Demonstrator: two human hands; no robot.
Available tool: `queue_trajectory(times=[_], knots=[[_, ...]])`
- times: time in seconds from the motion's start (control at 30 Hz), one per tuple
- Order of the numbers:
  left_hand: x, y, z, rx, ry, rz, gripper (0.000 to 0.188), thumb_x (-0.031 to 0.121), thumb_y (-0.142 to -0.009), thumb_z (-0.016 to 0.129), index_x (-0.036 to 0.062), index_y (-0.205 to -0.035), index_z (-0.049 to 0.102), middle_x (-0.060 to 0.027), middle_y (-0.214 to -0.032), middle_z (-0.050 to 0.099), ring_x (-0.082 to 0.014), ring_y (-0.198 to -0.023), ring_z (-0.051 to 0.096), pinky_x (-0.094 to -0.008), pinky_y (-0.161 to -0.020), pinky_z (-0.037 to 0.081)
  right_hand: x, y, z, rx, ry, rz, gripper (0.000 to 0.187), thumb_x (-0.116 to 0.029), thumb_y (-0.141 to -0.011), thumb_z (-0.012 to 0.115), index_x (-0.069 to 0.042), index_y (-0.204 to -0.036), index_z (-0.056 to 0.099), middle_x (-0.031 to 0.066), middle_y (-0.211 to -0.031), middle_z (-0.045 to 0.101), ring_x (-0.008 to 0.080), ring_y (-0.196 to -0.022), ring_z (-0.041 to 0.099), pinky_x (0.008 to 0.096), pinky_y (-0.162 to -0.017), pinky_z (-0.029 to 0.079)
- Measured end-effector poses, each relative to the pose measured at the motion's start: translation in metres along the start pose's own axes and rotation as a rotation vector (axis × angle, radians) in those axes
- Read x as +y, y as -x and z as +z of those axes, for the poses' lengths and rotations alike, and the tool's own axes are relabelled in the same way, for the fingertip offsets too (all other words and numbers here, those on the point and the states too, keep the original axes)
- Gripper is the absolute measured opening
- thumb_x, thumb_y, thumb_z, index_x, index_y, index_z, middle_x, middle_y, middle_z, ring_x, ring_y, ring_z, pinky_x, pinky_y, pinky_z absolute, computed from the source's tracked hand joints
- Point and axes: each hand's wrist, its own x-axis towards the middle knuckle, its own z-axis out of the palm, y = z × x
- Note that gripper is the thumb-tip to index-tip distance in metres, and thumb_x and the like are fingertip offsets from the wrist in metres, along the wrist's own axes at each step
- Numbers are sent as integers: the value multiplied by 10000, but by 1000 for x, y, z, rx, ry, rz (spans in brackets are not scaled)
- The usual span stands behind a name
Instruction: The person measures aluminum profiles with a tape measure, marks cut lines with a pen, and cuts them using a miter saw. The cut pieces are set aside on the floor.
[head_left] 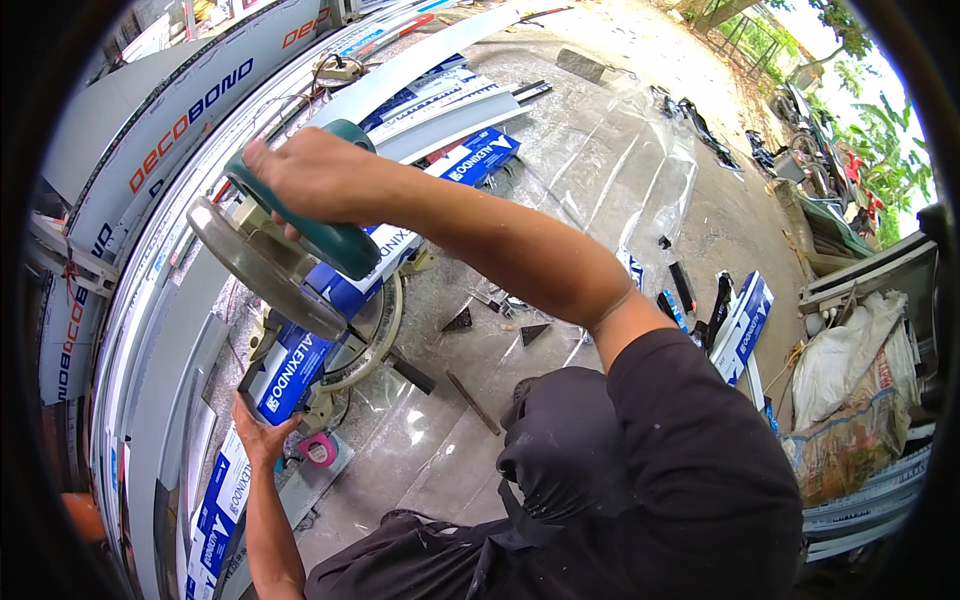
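Note:
My right hand [315, 178] is wrapped round the teal handle of a miter saw [338, 243], its arm reaching across from the right. The saw's round grey blade guard [262, 275] is tilted over a long metal profile [300, 362] covered in blue and white film. The blade itself is hidden from me. At the lower left, my left hand [262, 432] grips the near end of that profile, thumb and fingers on either side. Beneath the profile, the saw's round base [385, 335] shows in part. A pink tape measure [320, 449] lies just right of my left hand.
Long profiles and large panels [175, 150] line the left side. More film-wrapped profiles [445, 105] lie at the back. Dark offcuts and a rusty rod [472, 402] are scattered on the concrete floor, near clear plastic sheeting [620, 165]. White sacks [840, 375] sit at the right.

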Motion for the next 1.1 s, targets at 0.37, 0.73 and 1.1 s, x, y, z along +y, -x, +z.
queue_trajectory(times=[0.37, 0.73, 1.1], knots=[[-29, -3, 7, -6, -90, 59, 1295, 276, -508, 995, -95, -1561, 338, -306, -1500, 486, -436, -1414, 461, -454, -1221, 337, 327, -18, 28, 651, -905, 832, 570, -265, -918, 815, 60, -1333, 599, 198, -1321, 667, 287, -1194, 645, 463, -957, 537], [-55, -6, 11, -48, -49, 106, 1289, 293, -586, 973, -64, -1605, 271, -303, -1554, 415, -435, -1472, 381, -467, -1250, 265, 261, 150, -107, 728, -868, 33, 241, -32, -782, 797, 54, -982, 694, 131, -882, 714, 207, -673, 696, 387, -573, 583], [-65, -7, 11, -84, -161, 107, 1276, 333, -652, 942, -31, -1638, 219, -307, -1614, 344, -444, -1514, 305, -500, -1260, 231, 257, 553, -245, 1544, 927, 784, 416, -163, -838, 780, 50, -1178, 666, 281, -1101, 733, 443, -1047, 706, 486, -926, 533]])
